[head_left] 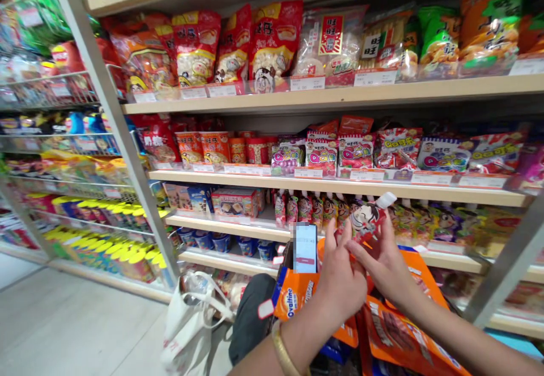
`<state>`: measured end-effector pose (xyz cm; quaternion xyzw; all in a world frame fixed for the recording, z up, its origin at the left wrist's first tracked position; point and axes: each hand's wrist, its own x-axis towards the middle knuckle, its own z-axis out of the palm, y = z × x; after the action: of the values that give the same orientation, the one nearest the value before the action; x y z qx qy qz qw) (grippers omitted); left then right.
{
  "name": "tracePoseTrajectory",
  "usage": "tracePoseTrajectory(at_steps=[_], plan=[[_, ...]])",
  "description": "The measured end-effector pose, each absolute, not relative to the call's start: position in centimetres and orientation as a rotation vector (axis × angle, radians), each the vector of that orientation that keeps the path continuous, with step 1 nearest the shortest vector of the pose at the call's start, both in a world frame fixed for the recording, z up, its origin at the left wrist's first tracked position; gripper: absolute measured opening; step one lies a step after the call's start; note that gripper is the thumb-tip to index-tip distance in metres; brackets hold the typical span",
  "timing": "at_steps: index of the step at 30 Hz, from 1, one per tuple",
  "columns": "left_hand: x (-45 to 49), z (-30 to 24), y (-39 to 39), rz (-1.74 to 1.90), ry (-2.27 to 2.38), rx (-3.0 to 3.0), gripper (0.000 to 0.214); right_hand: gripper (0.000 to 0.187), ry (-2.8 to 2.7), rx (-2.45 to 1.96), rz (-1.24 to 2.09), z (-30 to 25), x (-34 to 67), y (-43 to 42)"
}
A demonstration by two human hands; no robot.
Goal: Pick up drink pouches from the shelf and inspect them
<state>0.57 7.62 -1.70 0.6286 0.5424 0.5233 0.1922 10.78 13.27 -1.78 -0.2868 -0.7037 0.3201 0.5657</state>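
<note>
Between my two hands is a red spouted drink pouch [366, 217] with a cartoon face and a white cap, tilted to the upper right. My left hand [342, 263] grips its lower left side, fingers bent around it. My right hand [389, 257] closes on its right side, below the cap. Orange Ovaltine bags [295, 297] lie beneath my hands, and a phone with a lit screen [306, 248] stands just left of them. Behind the held pouch, a row of similar spouted pouches [305, 209] lines a shelf.
Shelves of packaged snacks rise ahead, with red snack bags [276, 42] above and gummy candy bags [322, 155] midway. A metal shelf post [127, 155] stands at the left. A white tote bag [187, 325] rests on the floor beside my knee [250, 313].
</note>
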Motion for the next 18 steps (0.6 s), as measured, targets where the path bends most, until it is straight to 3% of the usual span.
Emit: tracePoseTrajectory(at_steps=[5,14,18], plan=[[-2.5,-0.8,5.0,1.429,1.562,1.796,0.057,0.042,-1.56,-0.777,0.942,0.1,8.3,12.9],[-13.2,-0.8,4.0,1.345,1.58,1.963,0.03,0.037,-1.641,-0.53,1.498,0.4,1.3,13.2],[-17.1,-2.6,5.5,1.505,1.708,2.083,0.022,0.016,-1.91,-0.417,1.297,0.2,-2.8,15.2]])
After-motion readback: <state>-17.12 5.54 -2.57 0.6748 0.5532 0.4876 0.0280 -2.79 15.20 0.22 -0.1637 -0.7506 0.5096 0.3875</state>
